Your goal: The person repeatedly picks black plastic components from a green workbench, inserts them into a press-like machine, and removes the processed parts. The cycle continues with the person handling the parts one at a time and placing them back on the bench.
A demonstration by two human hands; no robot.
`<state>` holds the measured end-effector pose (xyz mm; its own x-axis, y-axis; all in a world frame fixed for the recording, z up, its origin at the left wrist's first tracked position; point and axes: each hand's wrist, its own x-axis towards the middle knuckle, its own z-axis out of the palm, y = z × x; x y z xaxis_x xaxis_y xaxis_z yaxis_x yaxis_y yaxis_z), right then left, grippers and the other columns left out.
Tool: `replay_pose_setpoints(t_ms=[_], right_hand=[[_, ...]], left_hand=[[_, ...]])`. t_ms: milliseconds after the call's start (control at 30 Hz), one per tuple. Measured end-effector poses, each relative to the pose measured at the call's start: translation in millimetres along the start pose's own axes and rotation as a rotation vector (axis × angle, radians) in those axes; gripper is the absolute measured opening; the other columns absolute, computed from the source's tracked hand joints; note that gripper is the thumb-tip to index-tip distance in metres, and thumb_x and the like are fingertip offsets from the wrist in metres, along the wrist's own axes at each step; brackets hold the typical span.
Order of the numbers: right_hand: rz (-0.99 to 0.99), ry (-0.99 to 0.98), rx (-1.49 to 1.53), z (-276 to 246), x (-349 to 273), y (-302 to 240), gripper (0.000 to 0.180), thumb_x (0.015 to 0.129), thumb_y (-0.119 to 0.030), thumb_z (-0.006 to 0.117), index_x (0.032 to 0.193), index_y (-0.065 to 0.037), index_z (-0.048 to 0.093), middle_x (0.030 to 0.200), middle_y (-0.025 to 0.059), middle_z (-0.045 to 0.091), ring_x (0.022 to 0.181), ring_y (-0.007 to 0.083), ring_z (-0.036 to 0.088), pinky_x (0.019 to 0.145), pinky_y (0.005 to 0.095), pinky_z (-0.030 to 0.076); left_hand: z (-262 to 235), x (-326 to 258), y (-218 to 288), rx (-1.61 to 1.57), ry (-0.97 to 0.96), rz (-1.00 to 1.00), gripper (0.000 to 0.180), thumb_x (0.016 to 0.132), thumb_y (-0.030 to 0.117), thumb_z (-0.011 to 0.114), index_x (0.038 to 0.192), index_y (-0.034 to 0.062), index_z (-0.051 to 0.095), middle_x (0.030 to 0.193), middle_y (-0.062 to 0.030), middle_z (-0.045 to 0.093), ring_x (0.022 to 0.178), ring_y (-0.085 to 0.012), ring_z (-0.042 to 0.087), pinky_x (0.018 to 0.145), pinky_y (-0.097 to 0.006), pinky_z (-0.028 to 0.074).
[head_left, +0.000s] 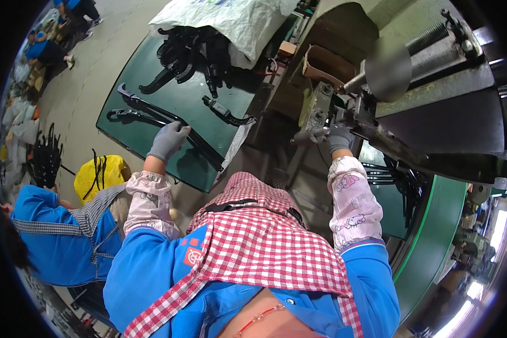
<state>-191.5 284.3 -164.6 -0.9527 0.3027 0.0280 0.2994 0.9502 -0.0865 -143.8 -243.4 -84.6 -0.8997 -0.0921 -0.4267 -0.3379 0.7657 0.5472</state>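
My left hand [169, 141], in a grey glove, is closed on one of the long black wiper arms [146, 106] on the green table to my left. Beside it lies another black arm [130, 114] with a hooked end. My right hand [340, 138], also gloved in grey, is curled in at the working head of a metal machine [319, 107]. Machine parts cover its fingertips, so what it grips is hidden. A grey cylindrical handle [306, 137] juts out just left of that hand. Farther right on the table sits a short black part [227, 111].
A white woven sack [239, 25] spills black parts [194, 56] over the far end of the green table [188, 174]. More black arms [380, 174] lie on a surface at right. A co-worker in blue [67, 239] is close on my left, near a yellow bag [100, 177].
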Motion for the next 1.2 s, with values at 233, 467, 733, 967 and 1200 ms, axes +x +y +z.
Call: replay_pose_setpoints(t_ms=[233,467,733,967,1200], right_hand=[[-0.437,0.408,0.408,-77,-42,-14,0.026,0.092,-0.027,0.061,0.108,-0.008,0.071,0.097,0.0133,0.071,0.091,0.0264,0.067,0.084,0.0366,0.052],[-0.179,-0.266,1.307,-207,-94,-51,0.027,0.089,-0.021,0.073,0.107,-0.002,0.070,0.094,0.0051,0.070,0.079,0.0093,0.063,0.070,0.0279,0.051],[-0.406,-0.134,1.521,-180,-65,-62,0.019,0.083,-0.014,0.078,0.094,-0.001,0.071,0.082,0.0018,0.069,0.067,0.0071,0.059,0.058,0.0262,0.048],[-0.472,-0.237,1.063,-160,-43,-57,0.056,0.090,-0.054,0.061,0.099,0.001,0.069,0.101,0.0285,0.068,0.097,0.0424,0.066,0.086,0.0412,0.052],[-0.119,-0.201,0.835,-57,0,156,0.059,0.087,-0.052,0.066,0.126,-0.008,0.062,0.127,0.0178,0.064,0.119,0.0358,0.061,0.101,0.0427,0.049]], left_hand=[[72,68,59,0.141,0.003,0.192,0.065,0.092,0.052,0.054,0.139,0.0079,0.046,0.114,-0.0239,0.067,0.109,-0.0418,0.062,0.093,-0.048,0.048],[110,79,46,-0.052,0.155,0.203,0.050,0.094,0.036,0.056,0.134,0.0071,0.048,0.123,-0.0220,0.061,0.113,-0.0383,0.060,0.096,-0.044,0.046],[120,-2,58,-1.006,0.089,0.390,0.057,0.096,0.003,0.058,0.145,0.0187,0.034,0.113,-0.0033,0.050,0.089,-0.0127,0.052,0.076,-0.029,0.052],[171,-88,127,-1.144,-0.056,0.365,0.078,0.092,-0.007,0.055,0.157,0.0180,0.020,0.114,-0.0022,0.048,0.088,-0.0094,0.050,0.081,-0.023,0.047],[214,-170,163,-0.732,-0.057,0.276,0.030,0.085,0.000,0.056,0.115,0.0019,0.052,0.092,-0.0050,0.059,0.075,-0.0114,0.058,0.066,-0.025,0.049]])
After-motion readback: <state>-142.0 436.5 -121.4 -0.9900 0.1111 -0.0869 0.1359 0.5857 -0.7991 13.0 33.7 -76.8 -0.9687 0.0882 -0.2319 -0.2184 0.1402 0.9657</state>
